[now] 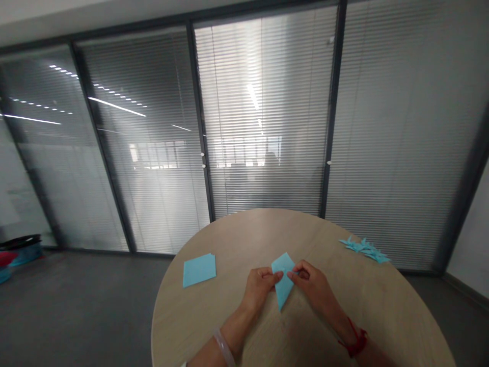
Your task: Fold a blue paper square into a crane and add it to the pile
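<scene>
A light-blue sheet of origami paper (283, 291), folded into a kite shape, is held just over the table between my two hands. Its long point faces me and its blunt end points away. My left hand (260, 288) pinches the left edge, thumb on top. On the opposite edge, my right hand (311, 283) is closed with thumb and fingertips at the right corner. The fingers beneath the paper are hidden.
A stack of light-blue square paper (199, 270) lies at the left on the round wooden table (263, 229). Several folded blue paper pieces (364, 248) are heaped near the right edge. Glass partitions with blinds (263, 112) stand behind the table.
</scene>
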A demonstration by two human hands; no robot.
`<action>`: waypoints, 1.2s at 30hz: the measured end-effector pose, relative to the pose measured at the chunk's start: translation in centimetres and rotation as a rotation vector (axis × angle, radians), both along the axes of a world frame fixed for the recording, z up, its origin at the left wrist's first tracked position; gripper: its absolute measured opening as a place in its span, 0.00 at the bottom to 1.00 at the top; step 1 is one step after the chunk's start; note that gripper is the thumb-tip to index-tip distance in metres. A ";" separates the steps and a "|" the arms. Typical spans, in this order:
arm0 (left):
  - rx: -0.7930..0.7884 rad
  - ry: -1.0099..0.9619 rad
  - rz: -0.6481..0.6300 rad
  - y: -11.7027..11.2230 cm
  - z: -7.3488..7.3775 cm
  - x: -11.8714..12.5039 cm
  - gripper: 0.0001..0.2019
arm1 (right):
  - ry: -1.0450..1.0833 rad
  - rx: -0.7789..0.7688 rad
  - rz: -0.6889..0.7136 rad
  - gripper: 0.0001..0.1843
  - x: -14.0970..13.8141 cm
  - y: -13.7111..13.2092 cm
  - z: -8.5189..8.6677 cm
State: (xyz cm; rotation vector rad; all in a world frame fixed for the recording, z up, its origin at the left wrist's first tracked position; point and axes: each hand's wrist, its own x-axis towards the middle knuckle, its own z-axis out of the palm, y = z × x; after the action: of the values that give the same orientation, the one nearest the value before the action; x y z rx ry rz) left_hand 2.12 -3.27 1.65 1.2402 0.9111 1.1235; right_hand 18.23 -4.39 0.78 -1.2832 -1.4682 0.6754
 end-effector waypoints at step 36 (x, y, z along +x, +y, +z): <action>0.096 0.026 0.001 0.7 -0.5 -0.1 0.15 | 0.365 -0.150 0.140 0.20 0.3 0.0 0.9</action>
State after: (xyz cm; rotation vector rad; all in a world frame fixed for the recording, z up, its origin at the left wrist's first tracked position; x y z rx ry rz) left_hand 2.00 -2.57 1.17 1.3360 0.8858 1.1651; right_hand 18.54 -4.42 1.66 -1.1039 -1.2297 1.0697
